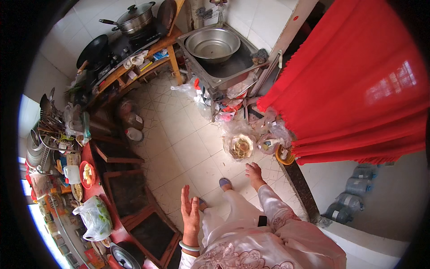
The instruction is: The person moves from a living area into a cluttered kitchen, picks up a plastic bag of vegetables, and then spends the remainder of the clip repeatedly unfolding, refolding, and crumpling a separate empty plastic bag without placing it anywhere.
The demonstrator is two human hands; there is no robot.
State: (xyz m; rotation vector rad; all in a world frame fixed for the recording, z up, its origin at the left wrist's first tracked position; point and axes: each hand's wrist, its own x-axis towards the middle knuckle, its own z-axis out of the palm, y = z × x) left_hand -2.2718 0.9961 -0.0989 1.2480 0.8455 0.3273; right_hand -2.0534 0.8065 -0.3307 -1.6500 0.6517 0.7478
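Both of my hands are held out in front of my body above the tiled floor, with nothing in them. My left hand is raised with its fingers upward and thumb apart, and a pale bangle circles the wrist. My right hand reaches forward with the fingers spread and slightly bent. In the picture it appears just below a plastic-lined bin that holds dry scraps. Neither hand touches anything. Below them show my feet in dark slip-on shoes.
A metal sink holds a steel basin. On the stove counter stand a lidded pot and a black wok. Along the left, a red counter carries a bag of greens. A red curtain hangs at right.
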